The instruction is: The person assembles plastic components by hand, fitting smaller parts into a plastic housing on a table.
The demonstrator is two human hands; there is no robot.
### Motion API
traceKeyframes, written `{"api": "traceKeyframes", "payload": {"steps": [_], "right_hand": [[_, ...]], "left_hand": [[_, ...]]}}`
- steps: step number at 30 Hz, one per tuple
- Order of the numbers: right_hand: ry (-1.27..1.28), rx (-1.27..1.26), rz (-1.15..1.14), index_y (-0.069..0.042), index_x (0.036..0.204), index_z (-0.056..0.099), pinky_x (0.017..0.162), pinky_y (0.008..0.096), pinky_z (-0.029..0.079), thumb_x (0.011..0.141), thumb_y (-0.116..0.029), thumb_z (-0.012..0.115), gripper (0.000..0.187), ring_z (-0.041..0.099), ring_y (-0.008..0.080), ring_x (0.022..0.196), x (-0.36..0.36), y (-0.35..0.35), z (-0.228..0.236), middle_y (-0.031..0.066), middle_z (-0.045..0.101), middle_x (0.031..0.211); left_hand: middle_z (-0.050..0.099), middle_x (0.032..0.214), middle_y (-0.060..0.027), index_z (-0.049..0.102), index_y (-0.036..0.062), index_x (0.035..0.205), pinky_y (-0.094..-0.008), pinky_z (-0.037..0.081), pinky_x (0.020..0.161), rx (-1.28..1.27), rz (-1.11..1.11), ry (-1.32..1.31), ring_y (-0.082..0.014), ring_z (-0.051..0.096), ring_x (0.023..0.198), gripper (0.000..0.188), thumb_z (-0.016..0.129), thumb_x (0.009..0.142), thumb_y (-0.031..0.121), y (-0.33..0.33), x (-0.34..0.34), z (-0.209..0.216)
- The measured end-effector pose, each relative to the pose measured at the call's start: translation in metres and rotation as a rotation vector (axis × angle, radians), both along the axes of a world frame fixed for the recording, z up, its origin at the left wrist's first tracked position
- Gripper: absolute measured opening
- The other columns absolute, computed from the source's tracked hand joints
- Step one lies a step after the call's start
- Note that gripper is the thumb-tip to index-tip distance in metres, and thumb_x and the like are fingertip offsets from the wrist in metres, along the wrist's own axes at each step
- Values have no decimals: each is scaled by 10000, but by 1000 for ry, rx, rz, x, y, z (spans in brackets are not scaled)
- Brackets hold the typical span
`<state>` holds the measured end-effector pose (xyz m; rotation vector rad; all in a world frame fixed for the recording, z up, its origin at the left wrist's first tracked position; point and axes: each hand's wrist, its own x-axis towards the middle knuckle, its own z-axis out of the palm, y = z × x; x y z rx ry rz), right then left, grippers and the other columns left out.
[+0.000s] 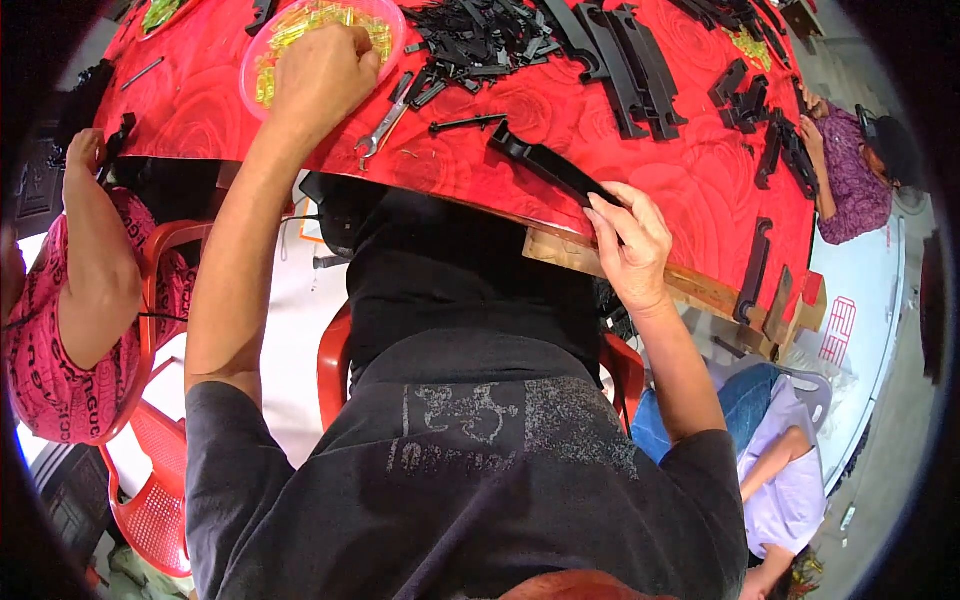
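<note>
My left hand [325, 80] reaches into a pink bowl [398, 55] full of small clear-yellow, vial-like pieces [300, 22]. Its fingers are curled down among them, and whatever they pinch is hidden. Between the thumb and fingers of my right hand [632, 240] is the near end of a long black plastic bar [550, 165], held slanted over the table's front edge. A metal wrench [375, 138] lies just right of the bowl. Beside the bar's far end is a thin black rod [465, 123].
A heap of small black parts [480, 40] covers the red tablecloth [700, 180] behind the bar. Longer black bars [630, 70] lie to its right. Co-workers sit at the left [100, 290], far right [855, 180] and lower right [785, 450]. A red chair [155, 470] stands at left.
</note>
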<state>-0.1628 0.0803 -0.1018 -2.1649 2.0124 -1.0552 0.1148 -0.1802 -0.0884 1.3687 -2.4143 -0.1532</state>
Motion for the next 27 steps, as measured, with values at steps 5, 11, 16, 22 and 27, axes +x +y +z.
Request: {"api": "traceKeyframes", "payload": {"steps": [5,11,16,22,27], "right_hand": [[77,-47,12,-47,932,734,777,366,530,726,1,782,217,666,285,875,-1,-1,-1,113,689,1004],[-13,-17,3,-33,909,725,798,371,534,723,-8,787,198,673,296,909,-1,-2,-6,112,694,1026],[-40,17,-16,-28,909,721,812,374,536,723,-1,781,197,675,299,912,0,-2,2,120,695,1033],[-38,13,41,-23,931,713,779,369,542,724,32,764,221,673,298,885,-9,1,-3,127,686,1044],[-4,-39,72,-20,926,702,748,364,547,710,64,760,239,667,299,867,-5,1,-3,131,681,1029]], "left_hand": [[714,860,-192,743,39,926,-448,536,746,9,-18,-17,-363,695,812,240,651,847,247,1,-5,4],[704,861,-220,749,44,915,-484,538,797,95,-92,-38,-388,693,844,289,676,816,306,-17,6,4],[694,859,-167,710,14,951,-398,530,752,48,-94,187,-318,683,812,221,660,890,220,-11,8,9],[652,873,-97,662,0,1017,-292,508,713,284,-282,489,-202,656,785,154,621,967,140,40,-23,28],[641,934,-161,656,-25,988,-381,517,726,213,-681,505,-336,653,844,115,628,877,-15,101,-70,21]]}}
